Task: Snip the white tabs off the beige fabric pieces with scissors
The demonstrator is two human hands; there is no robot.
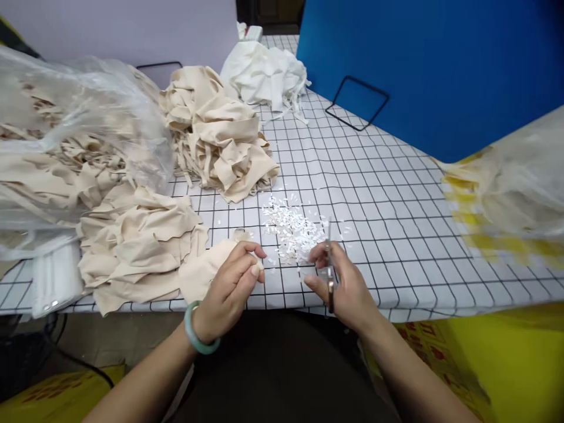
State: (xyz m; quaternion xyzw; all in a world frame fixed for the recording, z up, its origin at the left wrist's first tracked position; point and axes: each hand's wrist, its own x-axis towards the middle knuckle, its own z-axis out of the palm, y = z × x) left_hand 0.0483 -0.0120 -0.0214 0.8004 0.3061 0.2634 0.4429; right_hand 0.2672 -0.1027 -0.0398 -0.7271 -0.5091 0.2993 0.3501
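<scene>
Head view: left hand (229, 282) pinches a beige cloth piece (200, 273); right hand (341, 285) grasps small metal snips (329, 276) over white cut scraps (293, 229) on the checked worktop (388, 200), for trimming.

Beige cloth piece (207, 267) pinched at table edge; slim scissors (329, 276) upright.

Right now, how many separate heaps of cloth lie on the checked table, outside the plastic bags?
3: a beige heap near the left hand, a beige heap behind it, and a white heap at the far edge. More cloth may be hidden by the bags.
</scene>
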